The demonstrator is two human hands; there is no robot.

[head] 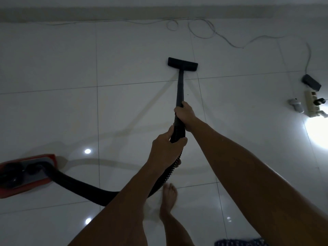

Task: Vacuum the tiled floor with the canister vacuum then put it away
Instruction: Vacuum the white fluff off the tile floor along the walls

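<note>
A person's right hand (184, 115) grips the black wand (179, 89) while the left hand (166, 148) grips the ribbed hose (85, 189) just behind it. The flat black floor head (182, 63) rests on the pale tiled floor (53, 68), well ahead of the red canister (26, 174).

The person is wearing nothing on either forearm: both arms are showing bare, with no sleeve, watch, band or ring in view. The left hand (166, 148) and the right hand (185, 115) are showing ungloved. One foot (169, 197) is showing bare, with no shoe or sock, and the lower leg (177, 231) above it is showing uncovered too. At the near right edge a strip of dark blue cloth (241, 242) with small pale marks is showing; whether it is being worn cannot be told.
</note>
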